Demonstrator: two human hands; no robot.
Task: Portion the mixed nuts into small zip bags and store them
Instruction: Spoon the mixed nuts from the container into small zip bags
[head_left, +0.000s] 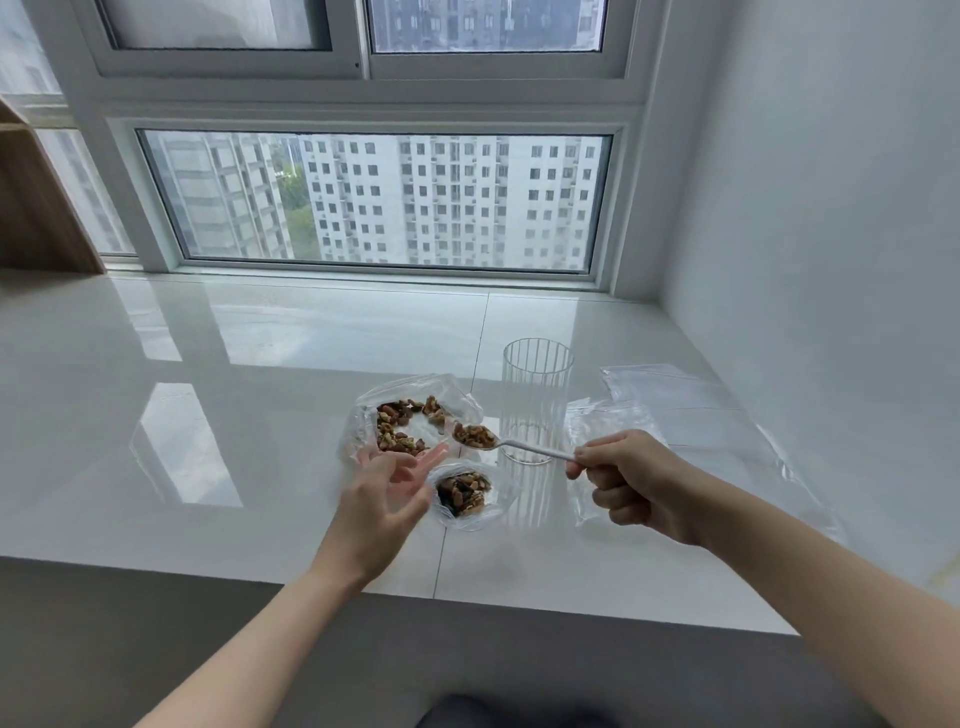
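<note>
A large clear bag (363, 415) lies open on the white ledge with mixed nuts (397, 428) spread inside. Just in front of it sits a small zip bag (470, 514), mouth open, with some nuts (462, 493) in it. My right hand (631, 486) grips the handle of a white plastic spoon (519, 447), whose bowl carries a heap of nuts above the gap between the two bags. My left hand (387, 491) hovers with relaxed, spread fingers beside the small bag's left rim; I cannot tell whether it touches the plastic.
A tall ribbed clear glass (535, 400) stands empty right behind the spoon. Flat empty zip bags (670, 387) and loose clear plastic (602, 431) lie to the right, near the white wall. The ledge's front edge (363, 587) runs below my wrists; a window is behind.
</note>
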